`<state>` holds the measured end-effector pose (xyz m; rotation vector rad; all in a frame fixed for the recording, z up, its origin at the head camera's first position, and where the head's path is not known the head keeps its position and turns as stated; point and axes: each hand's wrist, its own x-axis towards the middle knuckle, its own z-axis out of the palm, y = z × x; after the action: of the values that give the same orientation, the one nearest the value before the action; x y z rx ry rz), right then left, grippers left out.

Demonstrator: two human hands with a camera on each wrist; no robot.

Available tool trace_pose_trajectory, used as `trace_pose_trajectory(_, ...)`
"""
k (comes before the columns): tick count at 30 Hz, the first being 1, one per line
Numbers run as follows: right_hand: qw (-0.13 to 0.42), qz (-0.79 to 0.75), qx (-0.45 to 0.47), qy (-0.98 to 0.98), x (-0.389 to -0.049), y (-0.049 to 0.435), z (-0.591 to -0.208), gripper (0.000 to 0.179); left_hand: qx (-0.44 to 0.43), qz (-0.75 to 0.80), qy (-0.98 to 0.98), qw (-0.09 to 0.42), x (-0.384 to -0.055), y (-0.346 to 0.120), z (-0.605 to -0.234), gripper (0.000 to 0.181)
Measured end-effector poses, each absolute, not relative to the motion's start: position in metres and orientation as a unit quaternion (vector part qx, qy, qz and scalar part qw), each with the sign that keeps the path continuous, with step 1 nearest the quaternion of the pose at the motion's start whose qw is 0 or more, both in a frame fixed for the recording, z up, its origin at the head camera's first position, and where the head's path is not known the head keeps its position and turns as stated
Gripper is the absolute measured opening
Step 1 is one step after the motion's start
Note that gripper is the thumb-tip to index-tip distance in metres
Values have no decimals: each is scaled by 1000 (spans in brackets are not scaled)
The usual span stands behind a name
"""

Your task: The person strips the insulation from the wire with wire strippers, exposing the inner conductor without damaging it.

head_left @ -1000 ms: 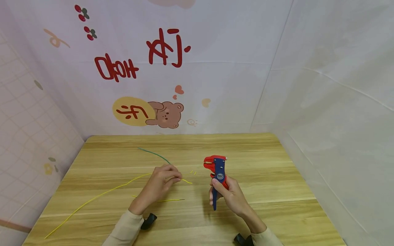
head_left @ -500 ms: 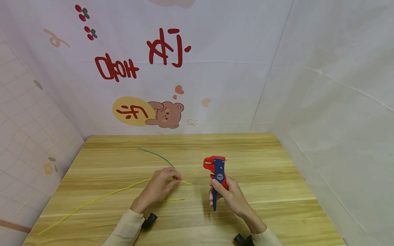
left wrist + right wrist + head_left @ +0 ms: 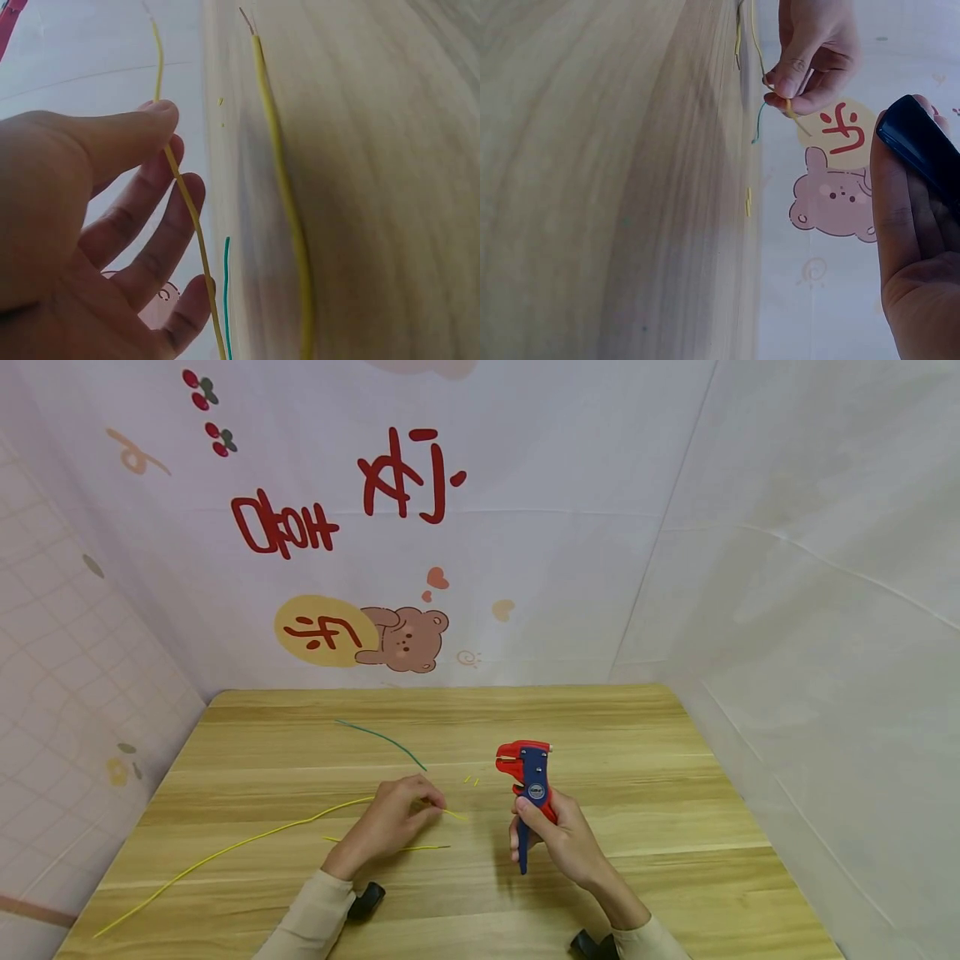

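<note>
Left hand pinches a long yellow wire between thumb and index finger near one end. The wire's short end sticks out to the right of the fingertips, while its long tail trails left over the table. Right hand grips a red and blue wire stripper upright by its handles, its red jaws pointing left toward the wire and standing apart from it. In the right wrist view only a dark handle of the tool shows. A shorter yellow wire with a bare copper end lies beneath the left forearm, partly hidden.
A green wire lies on the wooden table beyond the left hand. Two small yellow insulation bits lie between the hands. Printed fabric walls stand behind and at both sides.
The left hand has come slightly toward the person with the yellow wire, and the wire's tail has shifted a little left. The right hand and stripper stay in place.
</note>
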<state>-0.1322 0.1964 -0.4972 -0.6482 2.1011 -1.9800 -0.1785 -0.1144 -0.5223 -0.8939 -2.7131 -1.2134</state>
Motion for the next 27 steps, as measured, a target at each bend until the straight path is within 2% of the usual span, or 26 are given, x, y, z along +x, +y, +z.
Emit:
trace_pose_trajectory(9, 88, -669, -229, 702, -132, 196, -495, 25, -266, -342, -901, 7, -176, -113, -522, 12)
trace_pose_trajectory(27, 95, -665, -218, 708, -132, 197, -497, 28, -256, -352, -900, -2, -177, -118, -527, 11)
